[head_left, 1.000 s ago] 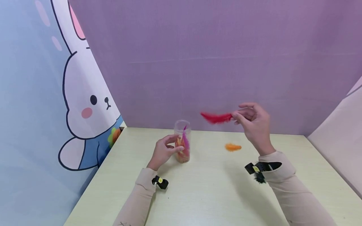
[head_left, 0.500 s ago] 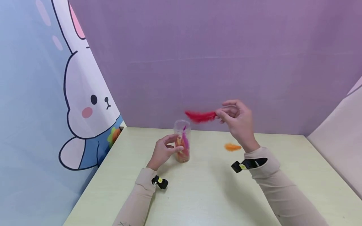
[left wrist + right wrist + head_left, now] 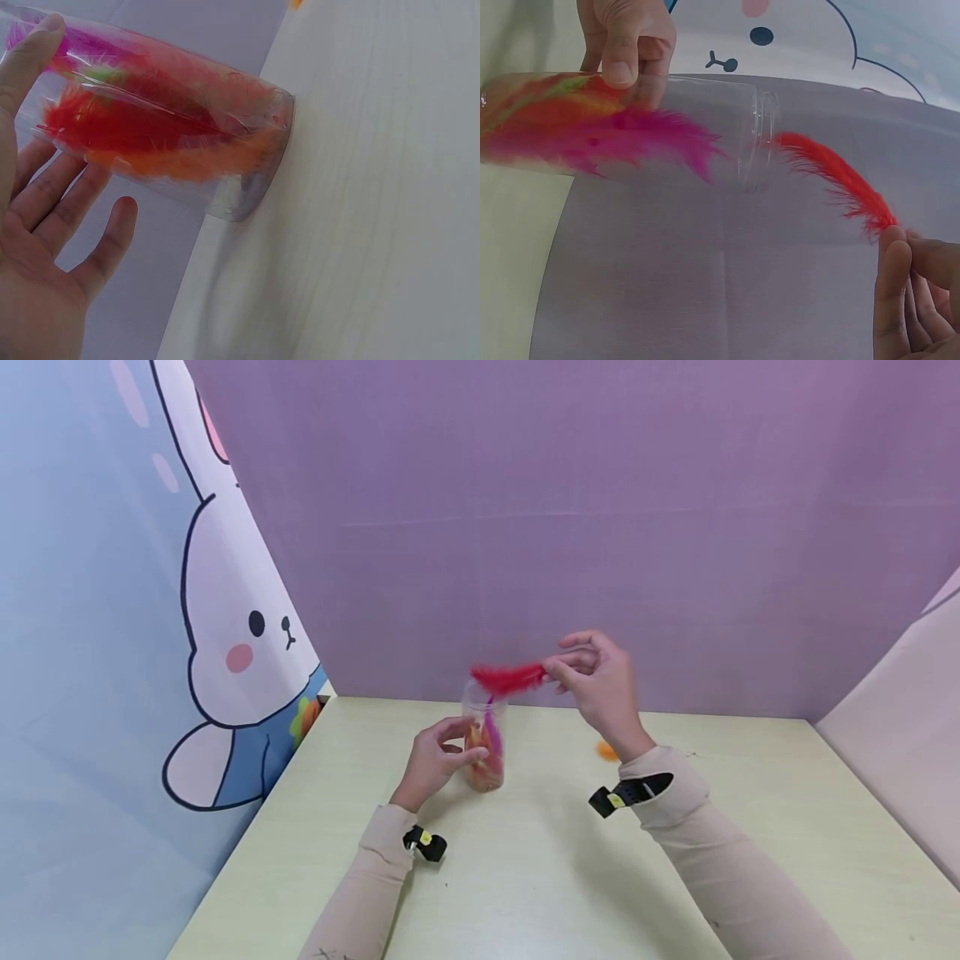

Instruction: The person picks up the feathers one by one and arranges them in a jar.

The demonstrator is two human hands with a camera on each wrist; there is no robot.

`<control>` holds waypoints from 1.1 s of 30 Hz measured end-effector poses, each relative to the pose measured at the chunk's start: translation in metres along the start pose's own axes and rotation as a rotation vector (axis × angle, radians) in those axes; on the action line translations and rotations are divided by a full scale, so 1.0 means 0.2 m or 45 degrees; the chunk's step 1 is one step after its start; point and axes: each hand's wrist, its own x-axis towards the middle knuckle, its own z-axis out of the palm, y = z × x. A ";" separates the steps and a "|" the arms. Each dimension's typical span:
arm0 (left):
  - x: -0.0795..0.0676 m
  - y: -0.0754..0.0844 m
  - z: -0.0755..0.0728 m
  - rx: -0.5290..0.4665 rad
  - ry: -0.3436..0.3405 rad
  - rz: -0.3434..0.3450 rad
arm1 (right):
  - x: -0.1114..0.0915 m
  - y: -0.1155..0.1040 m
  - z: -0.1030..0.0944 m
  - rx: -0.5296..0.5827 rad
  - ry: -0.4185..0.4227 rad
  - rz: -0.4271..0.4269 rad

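A clear plastic jar (image 3: 491, 775) stands upright on the table with several coloured feathers inside: red, orange, green and magenta. My left hand (image 3: 438, 758) grips its side, thumb on one face and fingers round the other. Above the jar my right hand (image 3: 603, 685) pinches one end of a red feather (image 3: 508, 679) between thumb and fingertips. In the right wrist view the free tip of that red feather (image 3: 829, 169) is right at the jar's open mouth (image 3: 761, 139). An orange feather (image 3: 606, 751) lies on the table, partly hidden behind my right wrist.
The pale wooden table (image 3: 495, 877) runs up to a purple cloth backdrop (image 3: 600, 527). To the left hangs a blue curtain with a printed rabbit (image 3: 247, 668). A white panel (image 3: 900, 727) stands on the right.
My right hand has moved left with the red feather, bringing it over the jar's mouth. My left hand and the jar have stayed in place. The orange feather has become partly covered.
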 end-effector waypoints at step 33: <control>-0.02 0.00 -0.02 -0.006 -0.028 -0.020 | 0.00 -0.02 0.26 -0.546 -0.124 0.013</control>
